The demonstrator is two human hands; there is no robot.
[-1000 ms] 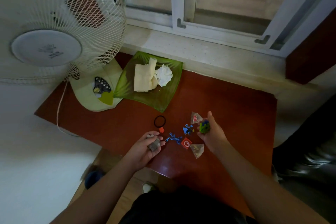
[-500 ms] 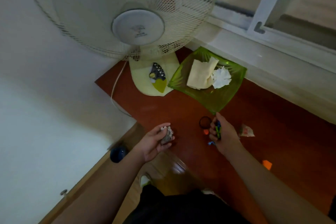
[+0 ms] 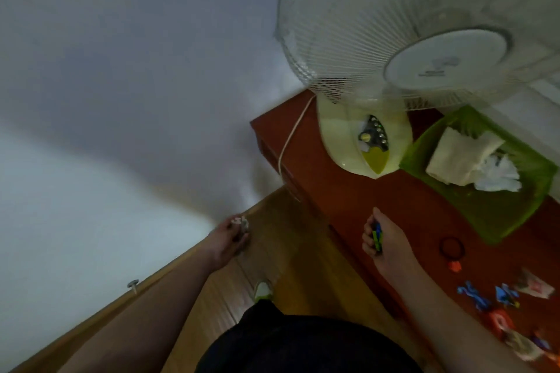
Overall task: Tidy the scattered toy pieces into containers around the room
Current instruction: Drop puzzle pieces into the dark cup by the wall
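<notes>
Left hand point(image 3: 231, 236) at centre clutching a pale piece point(image 3: 241, 221) over the floor, right hand point(image 3: 385, 241) gripping a green-blue toy point(image 3: 377, 239) above the table point(image 3: 357, 191)

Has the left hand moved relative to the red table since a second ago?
Yes. The left hand has swung leftward off the red table, now over the wooden floor.

Left hand point(image 3: 231, 235) grips a pale scrap over the floor — right hand point(image 3: 382, 241) clasps a blue-green toy point(image 3: 377, 239).
</notes>
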